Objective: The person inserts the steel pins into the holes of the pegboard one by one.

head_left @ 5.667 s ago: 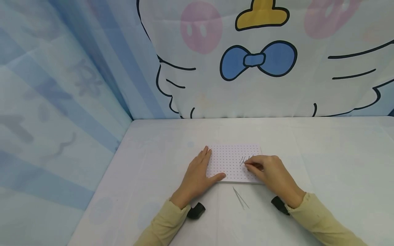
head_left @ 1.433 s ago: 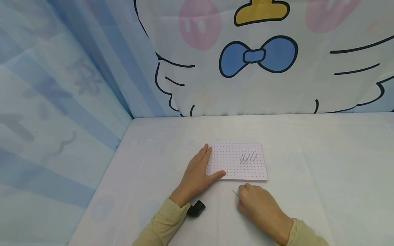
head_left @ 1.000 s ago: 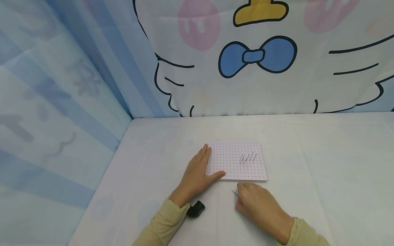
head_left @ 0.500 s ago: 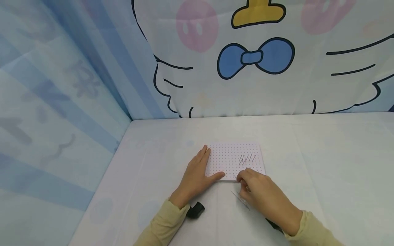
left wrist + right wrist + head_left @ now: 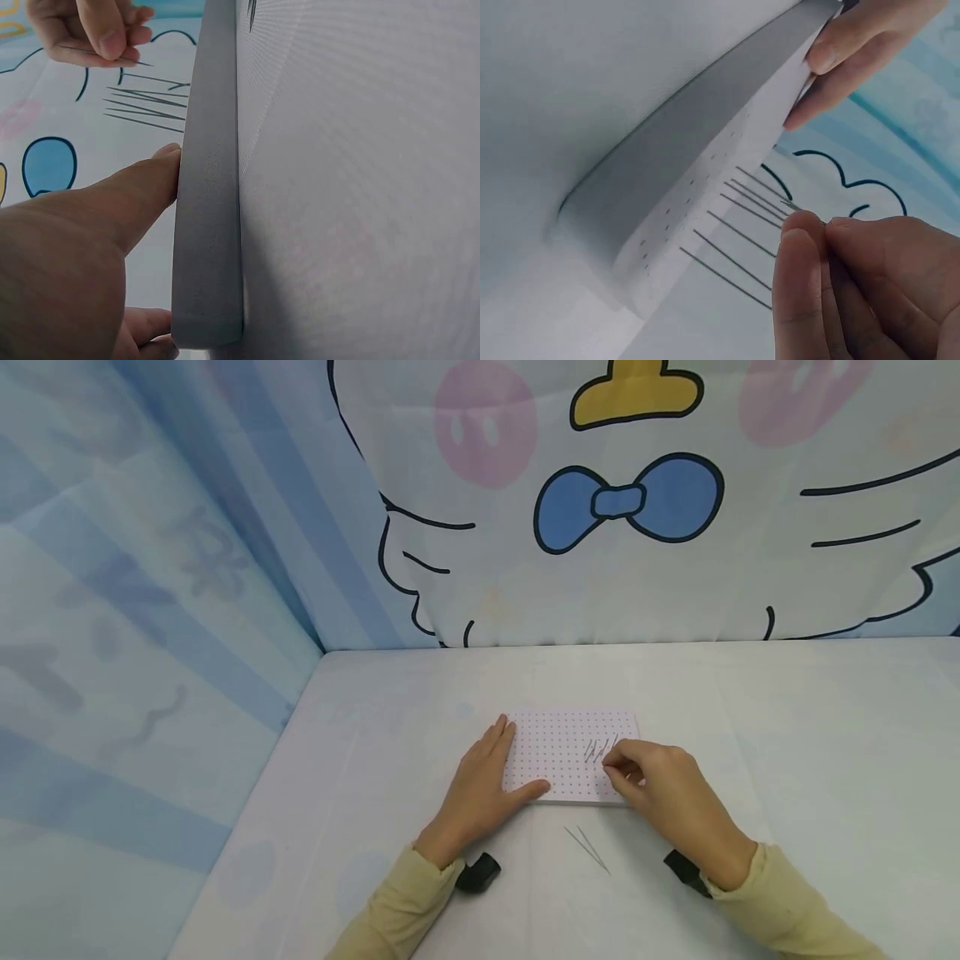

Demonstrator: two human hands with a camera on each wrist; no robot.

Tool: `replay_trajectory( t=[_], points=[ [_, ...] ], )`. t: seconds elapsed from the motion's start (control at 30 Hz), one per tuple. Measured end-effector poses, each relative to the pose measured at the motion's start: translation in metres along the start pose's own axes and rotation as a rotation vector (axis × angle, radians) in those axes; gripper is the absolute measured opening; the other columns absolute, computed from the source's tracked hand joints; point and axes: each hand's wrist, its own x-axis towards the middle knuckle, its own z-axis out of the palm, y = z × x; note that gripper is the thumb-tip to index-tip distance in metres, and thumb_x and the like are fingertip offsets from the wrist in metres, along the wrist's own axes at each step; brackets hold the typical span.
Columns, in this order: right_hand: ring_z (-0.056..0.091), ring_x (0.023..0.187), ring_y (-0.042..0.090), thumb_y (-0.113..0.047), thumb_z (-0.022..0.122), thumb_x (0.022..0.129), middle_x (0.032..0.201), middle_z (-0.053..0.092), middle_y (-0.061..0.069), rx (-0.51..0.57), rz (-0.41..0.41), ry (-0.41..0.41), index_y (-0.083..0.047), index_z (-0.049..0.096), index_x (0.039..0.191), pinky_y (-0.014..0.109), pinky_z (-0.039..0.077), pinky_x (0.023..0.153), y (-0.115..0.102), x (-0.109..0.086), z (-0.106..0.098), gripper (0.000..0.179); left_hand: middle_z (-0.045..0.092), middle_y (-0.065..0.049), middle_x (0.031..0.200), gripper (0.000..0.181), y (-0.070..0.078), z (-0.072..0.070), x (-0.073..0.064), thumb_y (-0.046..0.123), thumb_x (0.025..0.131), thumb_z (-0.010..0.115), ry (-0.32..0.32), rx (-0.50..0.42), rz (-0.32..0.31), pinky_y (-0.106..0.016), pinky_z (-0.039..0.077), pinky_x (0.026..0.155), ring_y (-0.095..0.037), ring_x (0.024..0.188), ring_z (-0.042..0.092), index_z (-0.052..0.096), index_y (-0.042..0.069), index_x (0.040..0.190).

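A white board [image 5: 555,752] dotted with rows of small holes lies flat on the table. My left hand [image 5: 480,789] rests at its left front corner, fingers straight along the left side and thumb at the front edge. Several thin metal needles [image 5: 733,259] stand in the holes on the right half of the board. Over that part, my right hand [image 5: 667,785] pinches another needle [image 5: 142,64] between thumb and forefinger, its tip pointing toward the board beside the standing ones. Two loose needles [image 5: 587,847] lie crossed on the table in front of the board.
The table [image 5: 825,760] has a white cloth. A printed curtain [image 5: 630,585] hangs at the back edge and a blue-and-white one [image 5: 150,693] on the left. Black wrist devices [image 5: 477,873] sit under both sleeves.
My right hand has gone from the loose needles up over the board's right half, carrying a needle taken from the table. The left hand has stayed at the board's corner.
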Motion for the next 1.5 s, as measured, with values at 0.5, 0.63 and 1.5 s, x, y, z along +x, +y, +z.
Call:
replay_trajectory(
  t=[0.5,0.63,1.5],
  points=[
    [0.070,0.074,0.017,0.006,0.075,0.082,0.088,0.075,0.010,0.032,0.031,0.001,-0.002,0.073,0.087,0.034,0.059,0.067,0.018,0.006,0.009,0.009,0.016,-0.008,0.166,0.096,0.000,-0.001,0.000,0.058,0.088,0.066,-0.002,0.017,0.013,-0.048,0.021,0.122,-0.027,0.152,0.019,0.025,0.006,0.157],
    [0.070,0.076,0.018,0.005,0.074,0.083,0.089,0.075,0.011,0.035,0.037,-0.010,-0.002,0.073,0.089,0.035,0.059,0.067,0.019,0.007,0.010,0.010,0.017,-0.009,0.166,0.096,0.000,-0.001,0.000,0.058,0.088,0.065,-0.001,0.025,0.019,-0.047,0.021,0.122,-0.027,0.152,0.019,0.024,0.006,0.157],
    [0.068,0.070,0.015,-0.001,0.075,0.083,0.084,0.075,0.011,-0.007,0.114,-0.060,0.005,0.074,0.096,0.032,0.057,0.063,0.019,0.006,0.009,0.014,0.016,-0.008,0.166,0.096,0.000,-0.001,0.000,0.058,0.089,0.065,-0.005,0.026,0.016,-0.046,0.021,0.123,-0.027,0.153,0.018,0.024,0.006,0.158]
  ],
)
